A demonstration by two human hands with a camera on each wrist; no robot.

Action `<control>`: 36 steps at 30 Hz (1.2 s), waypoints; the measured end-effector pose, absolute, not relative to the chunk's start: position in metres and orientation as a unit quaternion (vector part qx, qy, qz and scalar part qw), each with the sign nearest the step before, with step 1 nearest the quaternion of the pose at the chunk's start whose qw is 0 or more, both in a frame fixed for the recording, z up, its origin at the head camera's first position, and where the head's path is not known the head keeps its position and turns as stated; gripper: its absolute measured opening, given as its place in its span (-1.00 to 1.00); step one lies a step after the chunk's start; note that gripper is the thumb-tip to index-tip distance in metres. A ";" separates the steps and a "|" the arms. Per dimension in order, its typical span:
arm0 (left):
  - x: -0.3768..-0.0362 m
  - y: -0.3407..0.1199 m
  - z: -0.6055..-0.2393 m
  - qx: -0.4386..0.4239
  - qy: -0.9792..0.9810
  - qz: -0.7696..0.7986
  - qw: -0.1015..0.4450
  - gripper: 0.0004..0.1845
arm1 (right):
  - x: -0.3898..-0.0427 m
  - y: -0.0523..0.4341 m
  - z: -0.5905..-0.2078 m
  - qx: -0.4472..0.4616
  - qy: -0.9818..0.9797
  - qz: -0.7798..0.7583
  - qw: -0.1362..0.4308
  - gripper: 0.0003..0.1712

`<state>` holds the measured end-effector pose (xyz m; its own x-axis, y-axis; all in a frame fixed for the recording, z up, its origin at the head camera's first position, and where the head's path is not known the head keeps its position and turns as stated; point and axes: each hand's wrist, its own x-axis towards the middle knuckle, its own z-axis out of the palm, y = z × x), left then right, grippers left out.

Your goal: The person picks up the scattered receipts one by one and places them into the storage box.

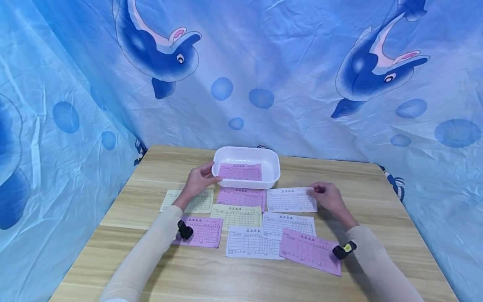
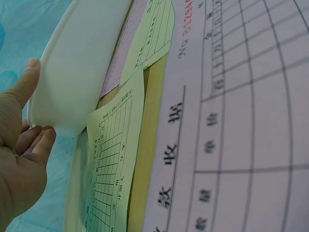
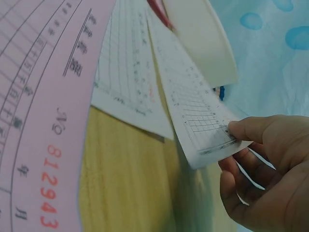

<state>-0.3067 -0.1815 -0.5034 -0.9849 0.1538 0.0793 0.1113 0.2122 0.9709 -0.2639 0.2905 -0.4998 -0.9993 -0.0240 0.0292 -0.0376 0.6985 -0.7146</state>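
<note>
My left hand holds the left end of a white plastic basin, its thumb and fingers at the rim. Inside the basin lies a pink receipt slip. On the right, my right hand pinches the right corner of a white receipt slip between thumb and fingers. That corner is lifted in the right wrist view, where the slip slopes up towards the thumb. Below the left hand is a pale green slip, partly covered by the wrist.
Several more slips spread over the wooden table: a pink one before the basin, a green one, white ones, and pink ones at left and right. A blue dolphin-print curtain hangs behind.
</note>
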 end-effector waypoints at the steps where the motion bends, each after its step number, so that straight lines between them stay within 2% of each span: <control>1: -0.307 -0.181 -0.503 0.086 0.778 0.622 0.017 -0.12 | -0.263 0.290 -0.498 0.018 -0.921 0.389 0.010 -0.74; 12: -0.308 -0.181 -0.502 0.091 0.774 0.626 0.013 -0.12 | -0.253 0.296 -0.476 0.034 -0.919 0.390 0.041 -0.71; 26: -0.307 -0.182 -0.502 0.085 0.772 0.629 0.029 -0.12 | -0.242 0.305 -0.454 0.011 -0.898 0.439 0.011 -0.42; 36: -0.310 -0.182 -0.503 0.079 0.765 0.638 0.045 -0.13 | -0.243 0.291 -0.436 0.008 -0.878 0.478 0.024 -0.39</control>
<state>-0.3099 -0.1818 -0.5034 -0.9833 0.1792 0.0319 0.0637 0.1742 0.9826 -0.2432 0.2913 -0.4359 -0.9987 0.0096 0.0496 -0.0364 0.5434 -0.8387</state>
